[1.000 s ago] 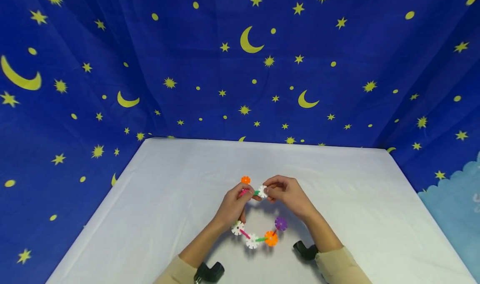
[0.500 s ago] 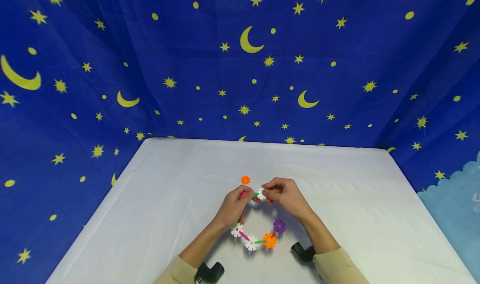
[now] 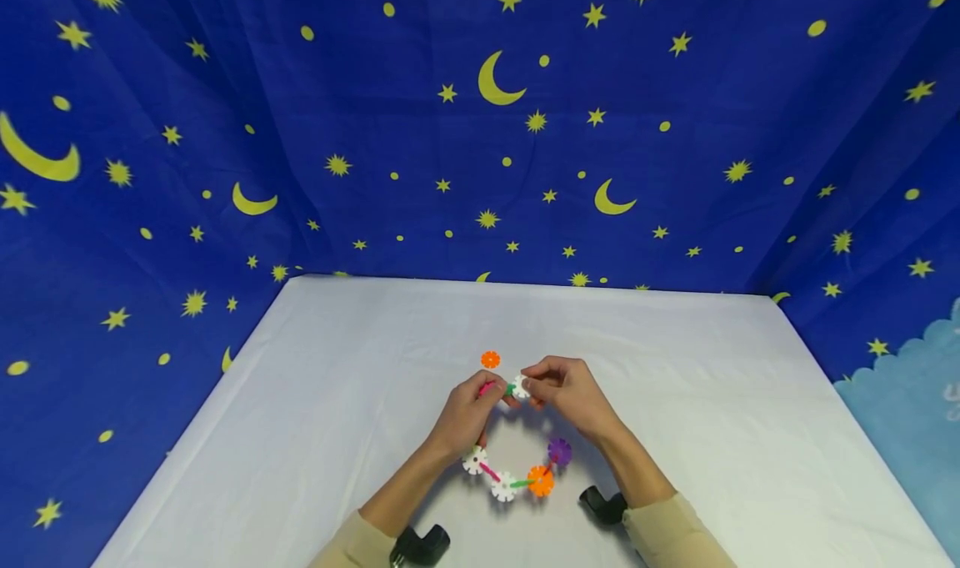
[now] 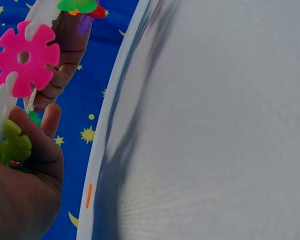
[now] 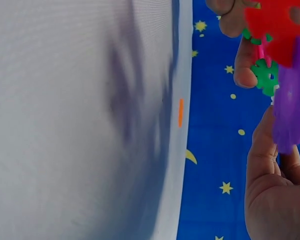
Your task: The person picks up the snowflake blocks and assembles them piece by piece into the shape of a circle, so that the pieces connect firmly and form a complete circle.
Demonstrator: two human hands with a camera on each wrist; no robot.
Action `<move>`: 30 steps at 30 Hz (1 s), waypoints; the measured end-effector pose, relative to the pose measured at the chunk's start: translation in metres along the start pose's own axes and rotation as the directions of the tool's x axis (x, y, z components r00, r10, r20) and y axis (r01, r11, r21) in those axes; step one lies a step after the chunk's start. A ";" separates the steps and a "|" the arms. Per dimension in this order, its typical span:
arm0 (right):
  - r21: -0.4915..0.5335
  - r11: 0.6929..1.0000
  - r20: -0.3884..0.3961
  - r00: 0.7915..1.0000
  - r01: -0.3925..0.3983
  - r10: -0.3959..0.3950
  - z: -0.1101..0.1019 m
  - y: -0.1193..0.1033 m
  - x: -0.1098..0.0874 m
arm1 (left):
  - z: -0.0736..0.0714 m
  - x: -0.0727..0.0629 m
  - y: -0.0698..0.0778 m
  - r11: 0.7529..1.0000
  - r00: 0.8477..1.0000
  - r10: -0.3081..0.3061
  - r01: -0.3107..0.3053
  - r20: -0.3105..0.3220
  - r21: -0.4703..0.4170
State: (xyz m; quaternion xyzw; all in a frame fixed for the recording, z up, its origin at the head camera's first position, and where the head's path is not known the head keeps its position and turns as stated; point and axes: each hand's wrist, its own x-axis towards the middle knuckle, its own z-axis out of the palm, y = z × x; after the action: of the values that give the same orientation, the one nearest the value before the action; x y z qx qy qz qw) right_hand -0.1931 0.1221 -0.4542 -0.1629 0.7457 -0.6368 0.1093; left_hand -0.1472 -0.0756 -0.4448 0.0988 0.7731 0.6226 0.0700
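Both hands hold a curved chain of notched plastic snowflake discs above the white table. In the head view my left hand point(image 3: 461, 418) pinches the chain around a pink disc point(image 3: 487, 388). Facing it, my right hand point(image 3: 576, 394) pinches a white disc point(image 3: 519, 387), which meets a green disc point(image 3: 510, 390) between the hands. The chain's lower part curves nearer me through white, orange point(image 3: 540, 481) and purple point(image 3: 559, 452) discs. A yellow-green disc point(image 4: 14, 145) shows by my left fingers in the left wrist view. Purple point(image 5: 290, 100) and red discs partly cover my right hand's work in the right wrist view.
A loose orange disc point(image 3: 490, 359) lies on the white table point(image 3: 360, 359) just beyond my hands. Black devices point(image 3: 429, 545) sit at both wrists. A blue curtain point(image 3: 420, 134) with yellow moons and stars rises behind the table and along its sides.
My right hand has moved slightly left and nearer me with the white disc, closer to the left hand. The chain's lower part has dipped a little. My left hand stays nearly in place.
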 end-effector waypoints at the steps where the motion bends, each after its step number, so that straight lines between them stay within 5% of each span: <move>1: 0.001 1.000 0.001 1.000 -0.001 0.001 0.001 0.000 0.000 | 0.001 0.002 -0.004 1.000 1.000 -0.005 0.005 -0.005 0.001; 9: 0.010 1.000 0.005 1.000 -0.020 0.020 0.004 -0.001 0.000 | 0.003 0.012 -0.027 1.000 1.000 -0.004 0.005 -0.023 0.012; 18: -0.043 0.999 0.107 0.994 -0.008 0.012 -0.005 0.001 0.009 | -0.003 0.013 -0.023 0.999 0.999 -0.022 0.020 -0.036 -0.036; 25: -0.215 0.976 0.063 0.998 0.033 -0.019 -0.020 0.012 0.025 | -0.008 0.014 -0.023 0.999 0.998 -0.027 0.025 -0.051 -0.046; 30: -0.228 0.972 0.061 0.997 0.056 -0.043 -0.019 0.007 0.037 | -0.011 0.014 -0.023 0.999 0.997 -0.041 0.039 -0.059 -0.035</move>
State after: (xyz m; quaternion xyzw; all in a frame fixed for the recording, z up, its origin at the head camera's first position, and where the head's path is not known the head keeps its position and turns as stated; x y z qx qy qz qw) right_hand -0.2353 0.1265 -0.4564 -0.2105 0.8066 -0.5441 0.0947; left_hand -0.1646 -0.0875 -0.4648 0.0636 0.7661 0.6366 0.0612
